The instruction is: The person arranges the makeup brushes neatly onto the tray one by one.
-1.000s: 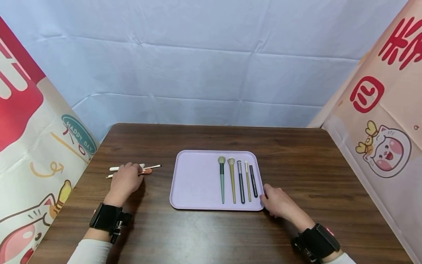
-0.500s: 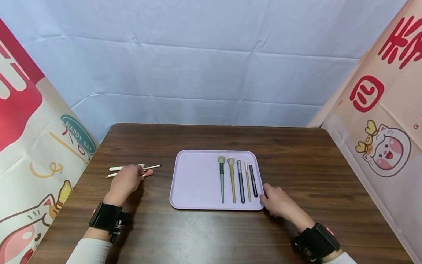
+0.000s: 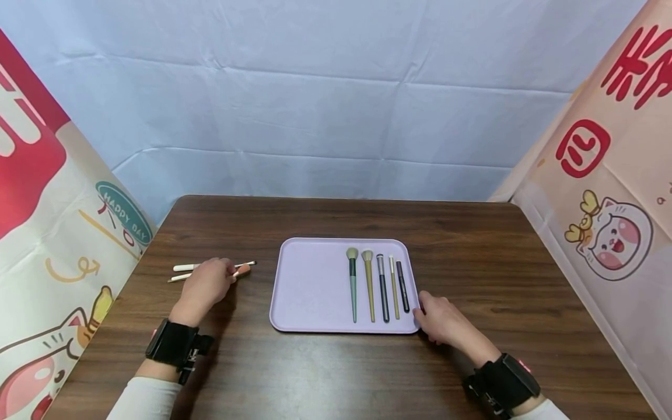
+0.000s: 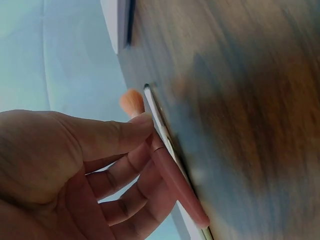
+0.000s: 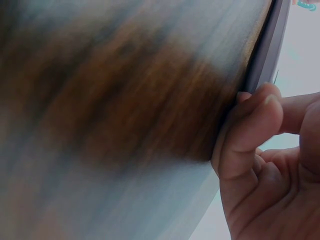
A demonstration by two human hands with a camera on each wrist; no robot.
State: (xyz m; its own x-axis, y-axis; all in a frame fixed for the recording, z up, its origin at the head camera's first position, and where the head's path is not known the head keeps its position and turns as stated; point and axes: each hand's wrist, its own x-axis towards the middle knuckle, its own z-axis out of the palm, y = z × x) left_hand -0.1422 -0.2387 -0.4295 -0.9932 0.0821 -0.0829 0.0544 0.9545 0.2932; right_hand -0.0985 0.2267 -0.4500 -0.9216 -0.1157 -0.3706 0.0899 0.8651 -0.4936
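Observation:
In the left wrist view, a makeup brush (image 4: 177, 185) with a reddish-pink handle and fluffy orange bristles is pinched between thumb and fingers of my left hand (image 3: 209, 281). It is just over the table at the left; the head view shows mostly its bristle end. Several pale-handled brushes (image 3: 184, 268) lie partly under that hand. My right hand (image 3: 445, 322) grips the front right corner of a lilac tray (image 3: 315, 291), its fingers curled at the rim. On the tray's right half, several brushes lie side by side, including a green brush (image 3: 353, 291) and a dark short brush (image 3: 402, 286).
The brown wooden table (image 3: 336, 373) carries everything. A pale blue cloth (image 3: 315, 105) hangs behind it. Printed cloths stand at the left and right sides. The tray's left half shows bare surface.
My left hand has shifted slightly right, and the orange-tipped brush has moved right with it and now shows pinched in the fingers. My right hand and the tray have stayed in place.

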